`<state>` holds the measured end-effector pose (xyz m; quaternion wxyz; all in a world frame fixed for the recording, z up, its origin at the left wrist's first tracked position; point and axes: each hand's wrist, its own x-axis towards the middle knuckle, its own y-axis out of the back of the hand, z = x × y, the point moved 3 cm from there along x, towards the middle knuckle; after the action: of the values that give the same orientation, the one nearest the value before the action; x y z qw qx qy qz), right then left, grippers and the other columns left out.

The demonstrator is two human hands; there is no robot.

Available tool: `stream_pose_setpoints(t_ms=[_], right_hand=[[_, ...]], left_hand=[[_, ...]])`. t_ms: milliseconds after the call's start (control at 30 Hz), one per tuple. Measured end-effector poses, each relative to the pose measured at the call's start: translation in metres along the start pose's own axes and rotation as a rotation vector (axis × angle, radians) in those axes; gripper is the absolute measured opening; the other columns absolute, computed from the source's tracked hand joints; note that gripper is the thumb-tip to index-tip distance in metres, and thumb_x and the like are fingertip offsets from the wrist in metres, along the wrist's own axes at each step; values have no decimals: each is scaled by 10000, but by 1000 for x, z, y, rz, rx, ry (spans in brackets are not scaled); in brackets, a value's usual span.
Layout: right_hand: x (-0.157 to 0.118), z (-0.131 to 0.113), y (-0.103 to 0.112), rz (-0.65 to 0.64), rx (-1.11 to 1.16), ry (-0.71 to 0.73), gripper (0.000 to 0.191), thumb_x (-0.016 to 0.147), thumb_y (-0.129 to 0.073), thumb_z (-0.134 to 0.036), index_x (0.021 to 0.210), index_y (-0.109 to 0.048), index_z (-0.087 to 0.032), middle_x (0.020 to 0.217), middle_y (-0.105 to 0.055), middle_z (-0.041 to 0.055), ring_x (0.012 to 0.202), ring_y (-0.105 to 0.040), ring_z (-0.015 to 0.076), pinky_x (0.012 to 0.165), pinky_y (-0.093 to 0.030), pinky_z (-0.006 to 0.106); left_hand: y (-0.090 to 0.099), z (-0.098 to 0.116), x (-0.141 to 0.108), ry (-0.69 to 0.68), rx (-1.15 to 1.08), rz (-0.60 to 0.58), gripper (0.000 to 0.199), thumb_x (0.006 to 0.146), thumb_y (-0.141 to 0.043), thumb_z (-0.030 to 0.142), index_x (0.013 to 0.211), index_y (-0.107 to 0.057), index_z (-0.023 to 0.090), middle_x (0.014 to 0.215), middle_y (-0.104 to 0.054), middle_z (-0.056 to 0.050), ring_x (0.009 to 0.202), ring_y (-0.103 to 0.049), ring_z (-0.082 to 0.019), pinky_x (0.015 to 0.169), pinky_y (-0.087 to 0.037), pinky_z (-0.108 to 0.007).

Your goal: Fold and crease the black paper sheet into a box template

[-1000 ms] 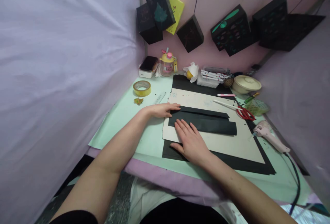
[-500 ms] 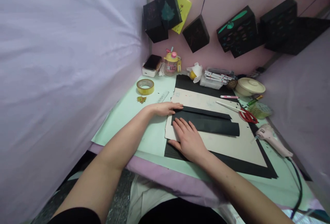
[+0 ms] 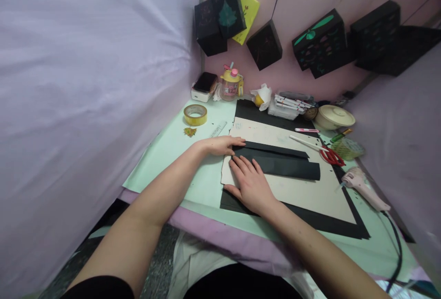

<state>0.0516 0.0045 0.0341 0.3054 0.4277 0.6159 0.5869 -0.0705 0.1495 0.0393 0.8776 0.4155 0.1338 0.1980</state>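
Observation:
A folded sheet of black paper (image 3: 285,167) lies on a pale board (image 3: 320,198), its long edges bent up. At its left end, my left hand (image 3: 223,145) rests with fingertips on the upper folded strip. My right hand (image 3: 251,182) lies flat with fingers spread, its fingertips on the near flap and its thumb over the board's left edge. Beneath the board, larger black sheets (image 3: 330,228) stick out at the front and back. The palm sides of both hands are hidden.
To the right are red-handled scissors (image 3: 332,155), a pink pen (image 3: 306,130), a glue gun (image 3: 367,188) with a cord and a lidded bowl (image 3: 334,116). On the left sit a tape roll (image 3: 195,115), a leaf (image 3: 189,132) and a ruler (image 3: 219,129). Black boxes (image 3: 264,45) hang above.
My right hand has shifted very slightly up and left on the black paper. The left hand stays at the same end, and the camera view has moved a little.

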Motion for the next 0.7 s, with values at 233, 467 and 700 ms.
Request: stream_pose_setpoints(t_ms=[233,467,700], right_hand=[[-11,12,0,64,15,15,545,939,-415,-518,1364,-472,-181,1440,-477,112,1367,-358,291,1127,-234,536],[-18,47,6,256,38,185,285,940,-500,-285,1174,-615,-172,1189,-664,114,1102,-607,239,977,-476,434],[-22,53,22,497,19,307,193,906,-531,-171,1047,-662,-186,1004,-728,83,909,-679,200,796,-560,328]], left_hand=[[-9,6,-1,46,114,18,476,902,-414,126,1366,-497,193,1538,-322,-63,1436,-251,-202,1171,-180,-384],[-18,22,-1,-7,292,107,372,933,-426,141,1261,-596,183,1438,-485,-86,1366,-385,-230,1103,-279,-384],[-17,39,-2,-32,236,197,394,867,-578,177,1260,-578,206,1356,-571,-75,1360,-393,-264,1138,-206,-477]])
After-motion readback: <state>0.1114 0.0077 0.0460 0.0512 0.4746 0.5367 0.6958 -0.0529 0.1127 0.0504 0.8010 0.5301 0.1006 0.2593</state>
